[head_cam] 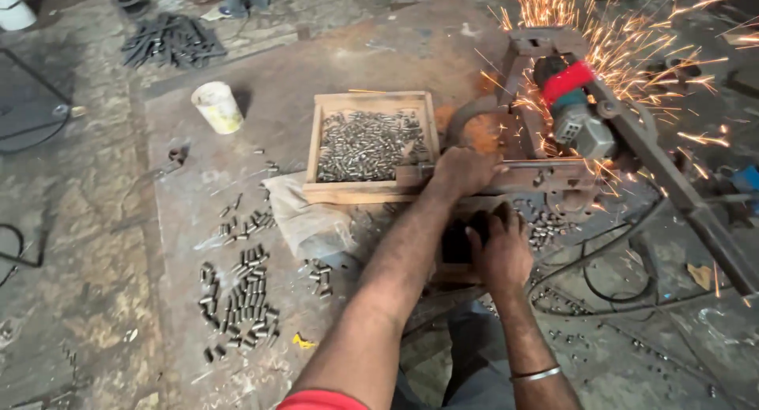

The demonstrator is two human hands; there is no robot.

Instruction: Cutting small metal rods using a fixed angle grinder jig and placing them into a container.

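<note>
My left hand (461,171) grips a thin metal rod (531,164) that runs right under a cutting machine (581,125) with a grey motor and a red band. Bright orange sparks (624,38) fly up and to the right from the cut. My right hand (500,248) rests lower down, fingers curled over a dark block at the machine's base; what it grips is not clear. Just left of my left hand stands a wooden tray (315,141) filled with several short cut metal pieces.
Loose short metal pieces (241,299) lie scattered on the steel floor plate at the left. A white plastic cup (217,107) stands behind them. A pile of dark rods (170,40) lies far back left. Cables (601,287) loop on the floor at right.
</note>
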